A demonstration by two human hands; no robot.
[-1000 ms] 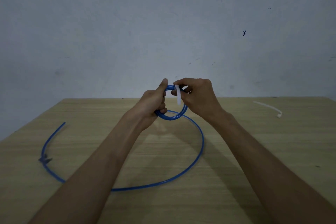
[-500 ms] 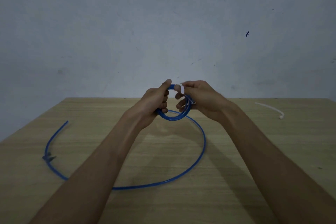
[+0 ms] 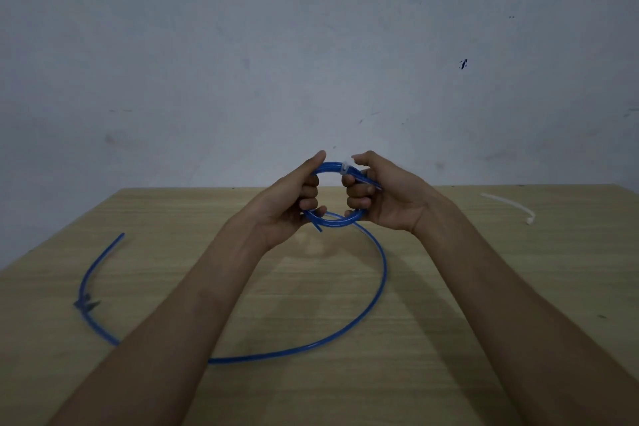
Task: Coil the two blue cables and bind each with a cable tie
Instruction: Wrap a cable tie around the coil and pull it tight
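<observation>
A small coil of blue cable [image 3: 332, 168] is held upright above the table between both hands. My left hand [image 3: 290, 199] grips the coil's left side, thumb up along it. My right hand [image 3: 383, 195] grips the right side, fingers curled through the ring. A white cable tie [image 3: 346, 168] is wrapped around the coil's top right, next to my right thumb. A second blue cable [image 3: 345, 332] lies uncoiled on the table in a wide arc, partly hidden under my left forearm. A loose white cable tie [image 3: 511, 207] rests at the far right of the table.
The wooden table [image 3: 449, 322] stands against a pale grey wall. A small dark scrap [image 3: 86, 304] lies by the loose cable at the left. The cable's free end [image 3: 117, 239] points toward the table's left edge.
My right hand turned palm up and curled its fingers through the coil. The white tie went from hanging loose to sitting tight around the coil's top.
</observation>
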